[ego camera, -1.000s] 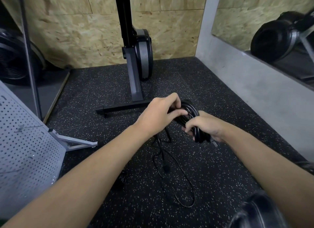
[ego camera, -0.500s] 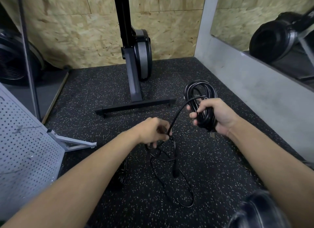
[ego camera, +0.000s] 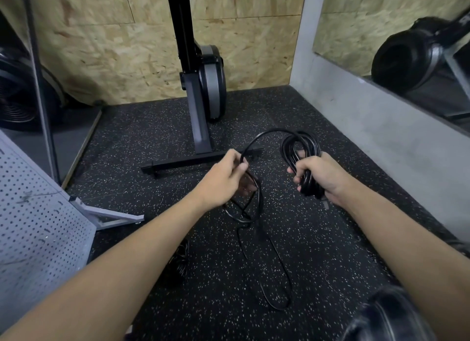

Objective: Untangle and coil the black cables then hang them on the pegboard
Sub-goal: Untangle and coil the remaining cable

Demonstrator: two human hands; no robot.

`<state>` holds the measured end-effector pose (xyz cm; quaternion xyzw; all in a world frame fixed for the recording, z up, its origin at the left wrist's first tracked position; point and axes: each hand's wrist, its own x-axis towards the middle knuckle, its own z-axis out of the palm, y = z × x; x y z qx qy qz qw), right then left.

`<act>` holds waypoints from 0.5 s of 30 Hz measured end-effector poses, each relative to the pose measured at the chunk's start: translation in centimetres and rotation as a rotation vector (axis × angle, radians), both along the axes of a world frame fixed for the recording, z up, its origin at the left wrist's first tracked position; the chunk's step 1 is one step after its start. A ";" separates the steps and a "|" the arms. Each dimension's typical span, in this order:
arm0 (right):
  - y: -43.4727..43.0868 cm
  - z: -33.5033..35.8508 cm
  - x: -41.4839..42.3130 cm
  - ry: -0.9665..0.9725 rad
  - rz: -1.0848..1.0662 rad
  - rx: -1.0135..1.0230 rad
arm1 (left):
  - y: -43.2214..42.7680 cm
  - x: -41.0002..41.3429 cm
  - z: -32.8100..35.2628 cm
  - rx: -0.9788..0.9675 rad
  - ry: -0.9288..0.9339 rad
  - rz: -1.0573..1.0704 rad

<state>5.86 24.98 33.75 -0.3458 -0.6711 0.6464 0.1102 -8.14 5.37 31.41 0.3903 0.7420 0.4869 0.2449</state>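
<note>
R hand grips the black coil, fingers curled tight round the bundled loops. Top loops stick up above the fist; bottom of the coil pokes out under it. One strand arcs from the coil top across to L hand, which pinches it btw thumb & fingertips. Its other fingers are curled under & blurred, can't tell more.

Both hands are held over mid-floor, R hand toward the right edge by the grey wall. Below L hand the loose tail drops, crosses itself in a small tangle, then lies in a long loop toward the near edge. A 2nd black bundle lies on the floor just beside L forearm, partly hidden.

Pegboard stands at the left edge on a grey foot. Machine stand is at the far edge, w/ its base bar just beyond the hands.
</note>
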 end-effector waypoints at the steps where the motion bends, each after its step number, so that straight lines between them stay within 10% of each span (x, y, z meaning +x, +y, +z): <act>1: 0.0 0.0 0.0 -0.017 -0.005 0.008 | 0.2 0.1 0.4 0.058 -0.093 0.018; 15: -0.9 0.4 -0.1 -0.105 0.080 0.198 | 0.2 0.2 1.5 0.207 0.124 0.150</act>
